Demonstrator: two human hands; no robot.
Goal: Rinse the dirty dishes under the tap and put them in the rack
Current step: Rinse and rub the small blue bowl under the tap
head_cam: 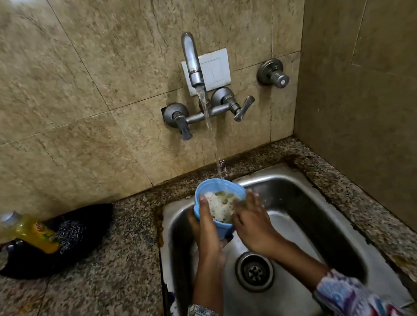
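A blue plastic bowl (207,187) with white foam and green bits inside is held tilted over the steel sink (312,213). My left hand (206,225) grips its left side from below, thumb on the rim. My right hand (252,220) rests with its fingers inside the bowl's right edge, fingers spread. Water runs from the wall tap (192,61) and falls at the bowl's far rim. No rack is in view.
A yellow dish-soap bottle (33,233) lies on a dark cloth (80,224) on the granite counter (88,301) left of the sink. The drain (254,272) is below my hands. Tap handles (242,108) and a valve (273,73) stick out of the tiled wall.
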